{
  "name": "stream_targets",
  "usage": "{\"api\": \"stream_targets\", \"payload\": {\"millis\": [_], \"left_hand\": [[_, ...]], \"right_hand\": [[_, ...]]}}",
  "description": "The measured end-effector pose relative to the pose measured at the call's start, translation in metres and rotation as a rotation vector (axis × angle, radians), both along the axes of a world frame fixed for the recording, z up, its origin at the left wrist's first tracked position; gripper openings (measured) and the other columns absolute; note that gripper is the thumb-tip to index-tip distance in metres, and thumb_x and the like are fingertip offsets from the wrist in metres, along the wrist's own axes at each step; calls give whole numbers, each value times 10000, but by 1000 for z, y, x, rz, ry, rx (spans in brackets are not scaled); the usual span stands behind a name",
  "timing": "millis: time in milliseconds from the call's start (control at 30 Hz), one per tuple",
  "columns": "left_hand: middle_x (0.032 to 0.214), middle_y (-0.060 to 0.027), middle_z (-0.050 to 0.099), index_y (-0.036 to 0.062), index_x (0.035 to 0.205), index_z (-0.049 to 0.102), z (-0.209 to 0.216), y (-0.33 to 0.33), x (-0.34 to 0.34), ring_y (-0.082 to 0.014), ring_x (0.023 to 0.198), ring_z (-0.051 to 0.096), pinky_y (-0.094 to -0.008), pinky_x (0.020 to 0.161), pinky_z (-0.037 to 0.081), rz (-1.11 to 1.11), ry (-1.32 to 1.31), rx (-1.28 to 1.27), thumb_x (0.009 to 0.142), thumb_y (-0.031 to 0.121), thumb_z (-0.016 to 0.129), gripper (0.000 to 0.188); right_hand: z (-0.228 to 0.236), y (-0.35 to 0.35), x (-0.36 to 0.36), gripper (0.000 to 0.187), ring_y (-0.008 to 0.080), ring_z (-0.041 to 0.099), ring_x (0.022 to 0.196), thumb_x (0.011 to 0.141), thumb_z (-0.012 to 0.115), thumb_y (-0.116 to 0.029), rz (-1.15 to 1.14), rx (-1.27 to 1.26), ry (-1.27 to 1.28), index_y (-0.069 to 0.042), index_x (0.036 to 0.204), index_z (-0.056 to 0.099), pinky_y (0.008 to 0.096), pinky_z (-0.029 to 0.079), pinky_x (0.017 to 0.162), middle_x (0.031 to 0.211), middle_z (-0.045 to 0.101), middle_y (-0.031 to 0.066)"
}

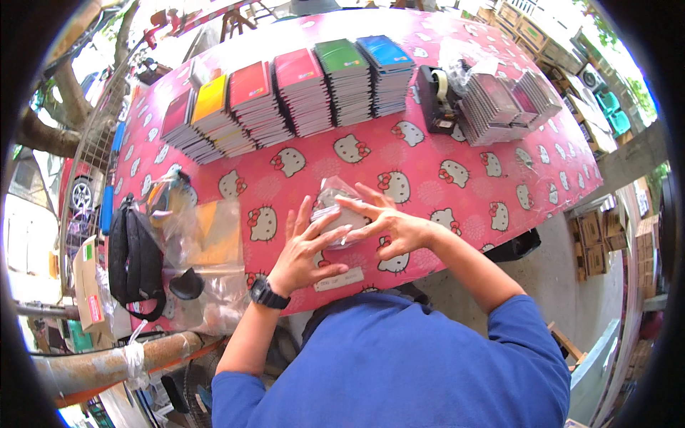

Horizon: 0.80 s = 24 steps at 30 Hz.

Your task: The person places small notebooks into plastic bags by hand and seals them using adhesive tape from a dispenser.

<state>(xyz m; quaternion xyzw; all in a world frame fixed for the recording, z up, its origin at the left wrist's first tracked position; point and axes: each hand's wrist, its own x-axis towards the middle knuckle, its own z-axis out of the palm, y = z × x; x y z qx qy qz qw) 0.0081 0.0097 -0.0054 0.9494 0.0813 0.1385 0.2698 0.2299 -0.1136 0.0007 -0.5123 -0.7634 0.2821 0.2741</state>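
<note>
A small pale packet (348, 218) in loose clear plastic (334, 187) lies on the table (314, 177), close to the person's edge, right between the two hands. The left hand (305, 251) is spread wide, its fingertips laid over the packet's near left side; the right hand (394, 225) is spread too, its fingers reaching onto the far right side. Neither is closed around it, though I can't tell whether a fingertip pinches a fold of plastic. To my eye, this is the smoothing or folding of the wrapping; the next move seems to call for one hand steadying the packet while the other draws the slack flat.

Just nearer the person is a white paper slip (339, 279). A black backpack (132, 253) lies to the left. Further out stand stacks of coloured notebooks (300, 68), then a tape dispenser (437, 100) and some plastic-wrapped bundles (494, 100).
</note>
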Motion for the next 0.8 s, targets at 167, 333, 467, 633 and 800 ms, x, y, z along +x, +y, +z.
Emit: {"api": "stream_targets", "payload": {"millis": [167,333,467,633,800], "left_hand": [[1404,-8,386,298,1265,522,1,-1,-10,-352,1376,129,-587,1076,108,49,38,34,615,478,758,715],[1367,-45,420,249,1230,554,4,-4,8,-367,1306,290,-510,1062,270,-44,-53,-112,613,344,795,670],[1372,-57,414,232,1244,544,6,-1,4,-366,1284,323,-470,1062,299,-42,-31,-83,606,315,800,692],[1376,-65,408,226,1245,544,5,-1,-11,-357,1275,337,-470,1052,306,29,11,-110,611,285,793,683],[1362,-81,409,220,1241,546,5,-2,-2,-350,1253,358,-463,1042,310,-21,-41,-103,585,256,793,702]], "right_hand": [[13,32,70,407,212,440,1168,740,668,-220,-425,257,522,-97,1126,627,372,363,972,1265,513,69],[-61,32,296,318,298,644,846,808,632,-294,-1570,495,-59,-32,986,667,368,488,770,924,667,171],[-72,61,313,495,329,593,979,777,567,-556,-1595,-61,-145,-84,839,704,540,237,997,941,667,155],[-67,61,249,216,193,597,636,757,708,-271,-1387,619,-341,-57,780,689,363,431,696,750,666,71],[-96,19,235,213,67,430,490,829,673,-253,-1412,-6,1011,-46,800,630,207,325,430,609,535,-24]]}}
